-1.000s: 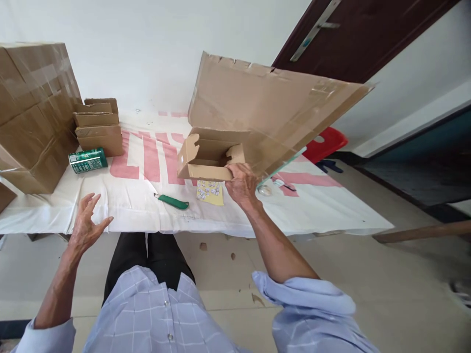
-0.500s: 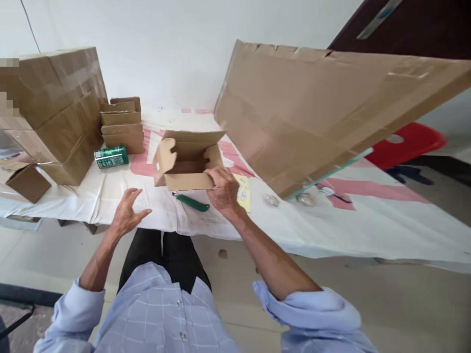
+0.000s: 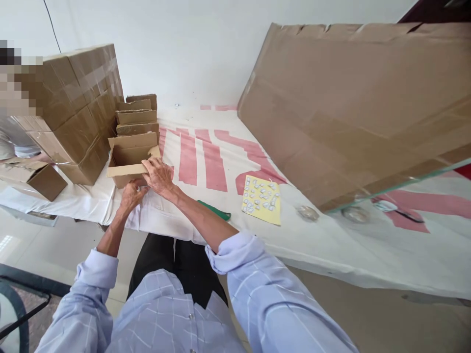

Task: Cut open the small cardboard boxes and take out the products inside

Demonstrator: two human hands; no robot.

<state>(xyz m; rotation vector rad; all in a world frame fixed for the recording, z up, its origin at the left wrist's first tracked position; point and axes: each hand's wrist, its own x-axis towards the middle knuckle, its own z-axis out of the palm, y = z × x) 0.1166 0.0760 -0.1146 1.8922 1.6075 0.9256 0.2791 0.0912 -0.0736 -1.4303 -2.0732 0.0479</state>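
An open cardboard box (image 3: 127, 170) sits in front of the row of small boxes at the left, its flaps up. My right hand (image 3: 159, 175) is closed on its front flap near the right corner. Just below, my left hand (image 3: 131, 195) has its bent fingers against the lower front of the box; the fingertips are partly hidden. A green-handled cutter (image 3: 217, 211) lies on the table, partly covered by my right forearm. The green can is out of sight.
Several small open boxes (image 3: 137, 116) stand behind, beside a wall of taped cartons (image 3: 83, 108). Another box (image 3: 37, 179) is at far left. A yellow sheet with small pale pieces (image 3: 274, 213) lies right of centre, near a large leaning cardboard panel (image 3: 342, 108). Someone's blurred head shows far left.
My right hand has carried the box left to the small boxes. My left hand, apart from the box before, now touches its front. The green can has gone from view. The camera has turned.
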